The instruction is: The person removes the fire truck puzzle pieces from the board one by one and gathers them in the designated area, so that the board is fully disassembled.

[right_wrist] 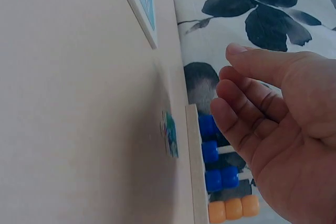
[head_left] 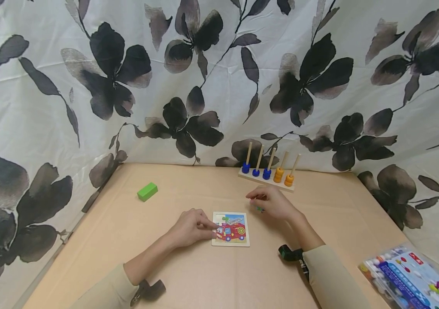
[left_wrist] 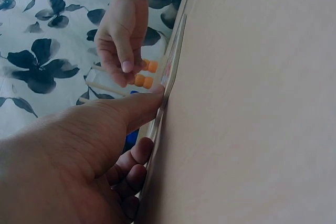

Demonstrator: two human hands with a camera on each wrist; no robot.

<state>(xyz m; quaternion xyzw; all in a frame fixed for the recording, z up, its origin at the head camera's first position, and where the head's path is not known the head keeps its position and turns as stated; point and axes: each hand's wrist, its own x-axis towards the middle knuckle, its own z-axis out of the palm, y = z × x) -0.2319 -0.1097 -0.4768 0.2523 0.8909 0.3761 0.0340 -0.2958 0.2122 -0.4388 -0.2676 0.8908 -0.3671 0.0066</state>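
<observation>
While the left hand [head_left: 190,227] pinched the puzzle [head_left: 238,229], the right hand [head_left: 275,206], loosely spread, risked nudging a piece [right_wrist: 171,135] by dipping.

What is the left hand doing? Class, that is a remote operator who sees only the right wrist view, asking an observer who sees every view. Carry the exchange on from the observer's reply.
Observer: In the head view, the left hand holds the picture puzzle at its left edge.
Operator: Thanks. I have the right hand with nothing in its fingers, but what lies on the table beyond the left hand, out of my sight?
Observer: A green block, lying apart from the puzzle, farther off and to its left.
</observation>
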